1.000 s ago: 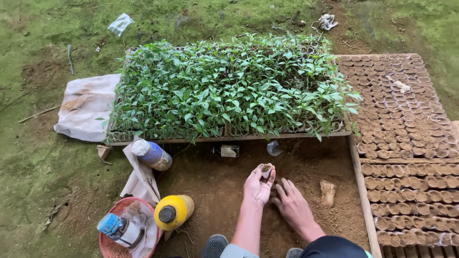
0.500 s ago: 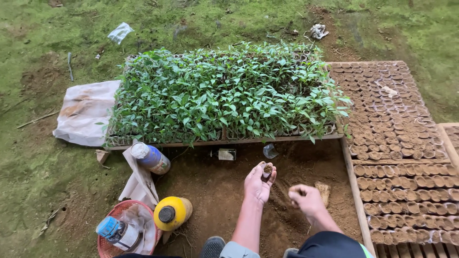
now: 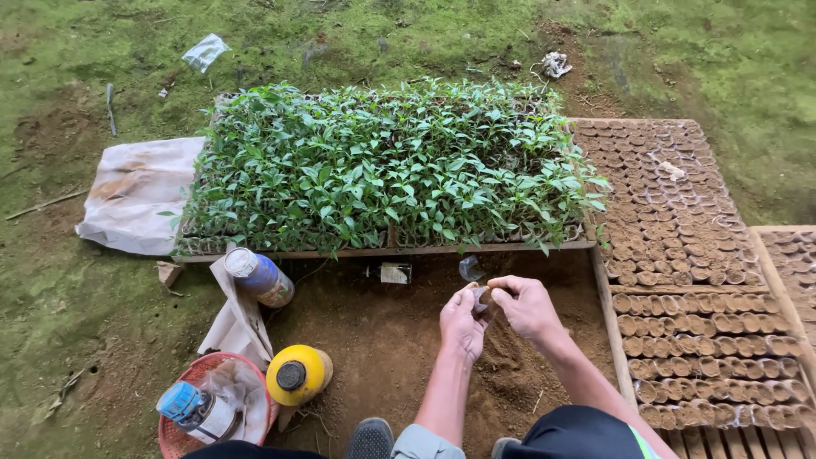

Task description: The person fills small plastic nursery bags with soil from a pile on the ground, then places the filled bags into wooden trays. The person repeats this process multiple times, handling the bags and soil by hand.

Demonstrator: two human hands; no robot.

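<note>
Up comes the right hand (image 3: 529,308) off the bare soil, where it lay flat a second ago, and it now meets the left hand (image 3: 463,323) at the small soil-filled pot (image 3: 481,296) pinched between them. Well left of the fingers, the yellow jug (image 3: 297,374) and the red basket (image 3: 208,374) sit where they were, the capped bottle (image 3: 259,276) lying above them on its cloth. Left fingers are clenched around the pot from below; right fingertips pinch its upper rim, both hands grasping the one thing. I'd judge that pot light but crumbly, its thin soft wall ready to buckle and spill, so hold low around the body, gently, upright. Just beyond the fingers runs the tray of green seedlings (image 3: 382,170); well to their right lie rows of filled pots (image 3: 697,323) in wooden frames.
</note>
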